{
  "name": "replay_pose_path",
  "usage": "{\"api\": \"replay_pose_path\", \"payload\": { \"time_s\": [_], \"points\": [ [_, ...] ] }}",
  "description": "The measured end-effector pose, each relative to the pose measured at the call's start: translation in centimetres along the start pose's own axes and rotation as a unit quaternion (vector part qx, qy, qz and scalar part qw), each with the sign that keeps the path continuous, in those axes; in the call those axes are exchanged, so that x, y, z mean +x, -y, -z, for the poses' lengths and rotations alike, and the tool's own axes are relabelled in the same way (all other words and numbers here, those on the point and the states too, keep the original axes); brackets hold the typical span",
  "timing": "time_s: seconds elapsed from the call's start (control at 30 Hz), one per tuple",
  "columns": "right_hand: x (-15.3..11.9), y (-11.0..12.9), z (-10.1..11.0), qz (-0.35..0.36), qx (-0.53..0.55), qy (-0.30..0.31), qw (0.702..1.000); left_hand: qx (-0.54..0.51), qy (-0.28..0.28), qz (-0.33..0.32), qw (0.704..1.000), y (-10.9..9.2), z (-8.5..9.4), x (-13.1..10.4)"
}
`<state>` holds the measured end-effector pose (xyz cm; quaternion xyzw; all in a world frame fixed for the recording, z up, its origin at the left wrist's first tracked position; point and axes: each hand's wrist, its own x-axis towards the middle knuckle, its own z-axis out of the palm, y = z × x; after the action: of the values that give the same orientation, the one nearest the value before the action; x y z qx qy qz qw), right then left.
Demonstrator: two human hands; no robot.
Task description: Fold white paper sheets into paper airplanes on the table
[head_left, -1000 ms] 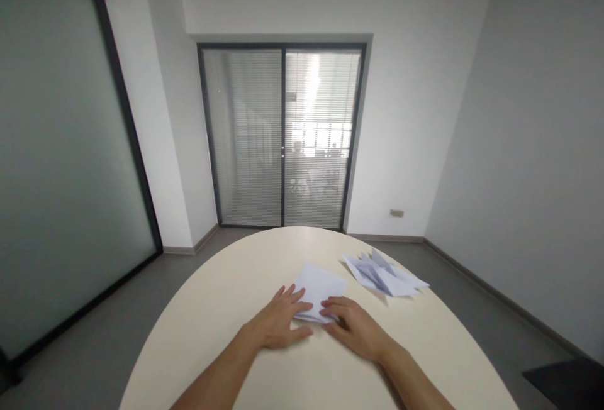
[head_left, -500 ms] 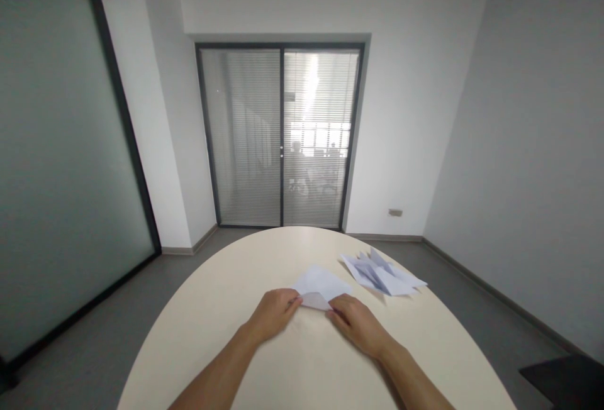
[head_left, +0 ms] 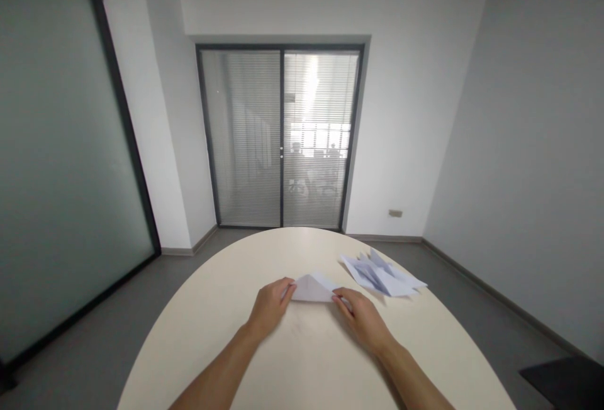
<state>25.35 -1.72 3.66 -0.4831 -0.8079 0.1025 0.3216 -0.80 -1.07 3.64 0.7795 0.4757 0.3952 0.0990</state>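
Note:
A white sheet of paper (head_left: pixel 312 290), folded over along its near side, is between my two hands over the middle of the table. My left hand (head_left: pixel 272 303) pinches its left end between thumb and fingers. At the right end, my right hand (head_left: pixel 361 317) grips the paper the same way, fingers curled. The folded flap faces me with a straight near edge, and a paler part of the sheet shows behind it. Whether the paper rests on the tabletop or is slightly raised, I cannot tell.
The pale rounded table (head_left: pixel 302 366) spreads out beneath my arms. Several folded white papers (head_left: pixel 382 275) lie in a loose pile at its right side. Beyond the far edge are glass doors with blinds (head_left: pixel 280 139). A dark flat object (head_left: pixel 566 378) shows at lower right.
The near part of the paper has been folded further up and away from me, covering more of the sheet. Both hands have moved slightly apart and a little farther from me.

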Motion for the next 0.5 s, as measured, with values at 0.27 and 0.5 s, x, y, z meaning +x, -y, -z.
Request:
{"api": "replay_pose_path", "payload": {
  "time_s": [0.27,0.5],
  "points": [
    [0.1,1.2,1.1,-0.037,0.037,-0.032,0.998,-0.034,-0.059,0.016,0.998,-0.2,0.0,0.0],
    [0.2,0.2,1.0,-0.070,0.117,-0.119,0.983,-0.097,-0.140,0.071,0.983,1.2,0.2,0.6]
  ]
}}
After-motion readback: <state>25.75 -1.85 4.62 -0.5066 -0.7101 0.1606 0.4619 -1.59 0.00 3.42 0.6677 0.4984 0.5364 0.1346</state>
